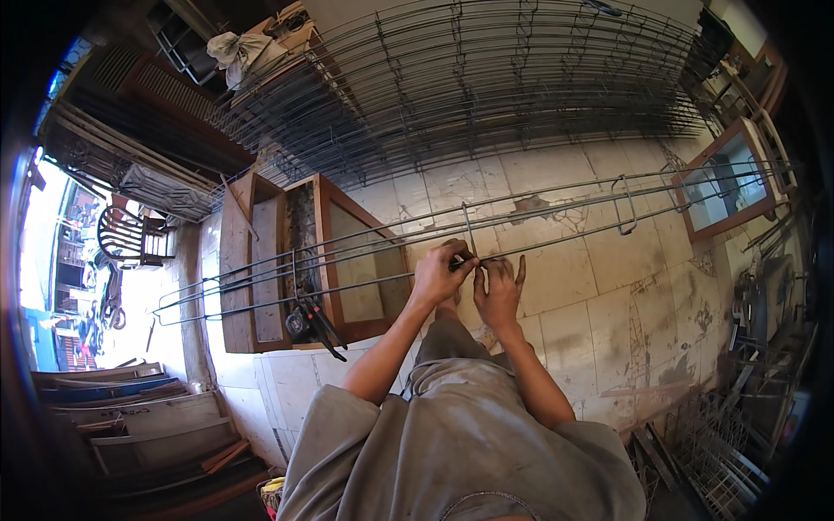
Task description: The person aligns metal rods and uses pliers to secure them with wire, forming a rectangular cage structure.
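A long, narrow cage of steel rods (556, 205) stretches across in front of me, with thin bent stirrups (622, 207) around the rods. Where the middle stirrup (469, 227) meets the near rod, both my hands come together. My left hand (440, 273) is closed there, fingers curled and thumb pressed in; what it pinches is hidden. Just right of it, my right hand (499, 293) pinches at the same joint, its outer fingers raised apart. Any small piece between the fingertips is too small to make out.
Wooden frames with panes (360, 260) support the rods at left; a glazed frame (728, 181) stands at right. A black tool with red marks (320, 323) lies by a dark round object (298, 325). Finished cages (521, 78) are stacked beyond the tiled floor (565, 282).
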{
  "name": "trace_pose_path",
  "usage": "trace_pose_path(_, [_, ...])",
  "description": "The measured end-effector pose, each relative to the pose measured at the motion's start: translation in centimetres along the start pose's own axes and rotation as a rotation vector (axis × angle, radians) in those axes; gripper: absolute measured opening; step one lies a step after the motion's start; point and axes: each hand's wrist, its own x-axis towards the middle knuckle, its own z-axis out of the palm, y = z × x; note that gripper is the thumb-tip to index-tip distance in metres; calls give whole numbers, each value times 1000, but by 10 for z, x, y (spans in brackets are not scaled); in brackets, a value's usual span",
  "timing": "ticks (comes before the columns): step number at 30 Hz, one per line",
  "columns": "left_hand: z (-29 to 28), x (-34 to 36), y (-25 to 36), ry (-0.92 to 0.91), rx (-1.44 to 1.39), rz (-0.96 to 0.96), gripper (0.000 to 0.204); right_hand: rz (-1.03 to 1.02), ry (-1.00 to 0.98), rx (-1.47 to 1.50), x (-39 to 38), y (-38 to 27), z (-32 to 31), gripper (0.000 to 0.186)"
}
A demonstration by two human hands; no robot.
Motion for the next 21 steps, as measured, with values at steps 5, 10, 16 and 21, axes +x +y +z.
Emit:
trace_pose_path(5, [-2,-1,-1,-4,19,23,25,64,-10,-62,-6,-19,-9,20])
trace_pose_path(10, [0,-1,-2,24,11,52,24,55,-87,-218,-1,-23,-12,12])
trace_pose_path(16, [-3,-2,0,42,-2,50,22,48,-125,-311,9,-26,-17,13])
trace_pose_path(21, [5,-1,-11,72,36,81,23,7,-175,-251,13,-19,-16,15])
